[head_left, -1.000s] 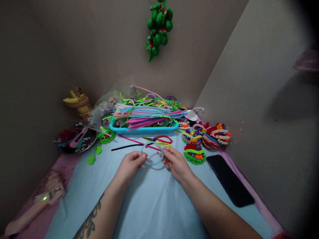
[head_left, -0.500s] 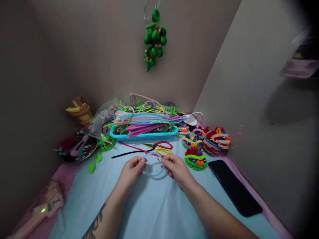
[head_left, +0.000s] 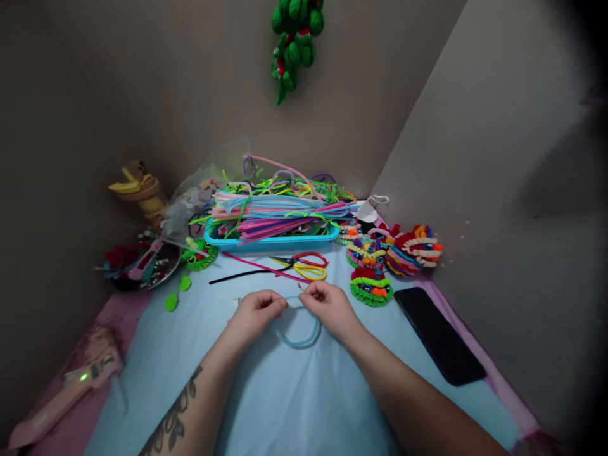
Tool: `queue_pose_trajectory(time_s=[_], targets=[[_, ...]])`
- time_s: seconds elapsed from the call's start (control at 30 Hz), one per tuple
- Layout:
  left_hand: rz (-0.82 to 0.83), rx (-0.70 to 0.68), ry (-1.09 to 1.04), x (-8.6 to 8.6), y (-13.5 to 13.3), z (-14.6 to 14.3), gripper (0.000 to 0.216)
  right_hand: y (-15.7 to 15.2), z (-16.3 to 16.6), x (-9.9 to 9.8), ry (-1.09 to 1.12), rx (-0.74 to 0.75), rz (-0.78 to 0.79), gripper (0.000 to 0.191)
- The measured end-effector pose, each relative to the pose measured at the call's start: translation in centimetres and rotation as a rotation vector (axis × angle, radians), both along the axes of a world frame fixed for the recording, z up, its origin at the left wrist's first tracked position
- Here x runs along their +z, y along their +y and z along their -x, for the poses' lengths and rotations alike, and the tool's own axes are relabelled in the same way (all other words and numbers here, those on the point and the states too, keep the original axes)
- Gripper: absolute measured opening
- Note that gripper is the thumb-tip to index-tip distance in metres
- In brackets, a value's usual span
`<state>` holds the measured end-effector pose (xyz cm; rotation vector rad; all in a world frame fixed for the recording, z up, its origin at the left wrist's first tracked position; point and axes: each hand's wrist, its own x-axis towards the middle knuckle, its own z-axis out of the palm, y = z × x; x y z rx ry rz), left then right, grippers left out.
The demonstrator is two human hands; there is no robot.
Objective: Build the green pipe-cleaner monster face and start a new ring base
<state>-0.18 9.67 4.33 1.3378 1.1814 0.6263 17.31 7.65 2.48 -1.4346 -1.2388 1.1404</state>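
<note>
A light blue pipe cleaner (head_left: 298,335) bent into a loop hangs between my hands, just above the pale blue cloth (head_left: 294,392). My left hand (head_left: 256,311) pinches one end of it, fingers closed. My right hand (head_left: 327,307) pinches the other end, and the two hands nearly touch at the top of the loop. Red and yellow scissors (head_left: 306,266) lie just beyond my hands, beside a black pipe cleaner (head_left: 242,275).
A blue tray (head_left: 266,240) heaped with coloured pipe cleaners stands at the back. Finished fuzzy figures (head_left: 389,256) lie to the right, a black phone (head_left: 439,335) nearer me. A glue gun (head_left: 66,389) lies at the left, a dark dish (head_left: 142,266) behind it. A green ornament (head_left: 292,44) hangs on the wall.
My hands have come closer together, and the loop now hangs below them toward me instead of standing open between them.
</note>
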Motion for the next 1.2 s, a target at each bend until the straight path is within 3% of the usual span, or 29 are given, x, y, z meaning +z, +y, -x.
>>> queue_pose_trajectory(time_s=[0.23,0.4,0.5,0.6,0.7,0.97,1.2], targets=[[-0.1,-0.015,0.08,-0.7,0.4,0.6,0.033,0.2,-0.1,-0.3,-0.061,-0.018,-0.034,0.018],[-0.411,0.084,0.538,-0.6,1.0,2.2,0.03,0.1,-0.4,-0.6,-0.31,-0.016,-0.152,0.022],[-0.505,0.031,0.639,-0.2,1.2,2.9,0.026,-0.1,-0.7,-0.6,-0.413,0.055,-0.204,0.021],[-0.508,-0.105,0.681,0.1,0.9,2.9,0.021,-0.3,-0.9,-0.4,-0.518,0.133,-0.222,0.019],[-0.474,-0.148,0.779,0.3,0.4,2.3,0.018,-0.5,-1.0,-0.3,-0.562,0.158,-0.249,0.017],[-0.376,-0.127,1.052,-0.3,-0.7,-0.1,0.024,-0.6,-0.9,-0.2,-0.481,0.1,-0.276,0.015],[-0.295,-0.038,1.0,1.2,0.4,3.0,0.022,-0.6,-1.0,-0.3,-0.452,0.048,-0.255,0.015]])
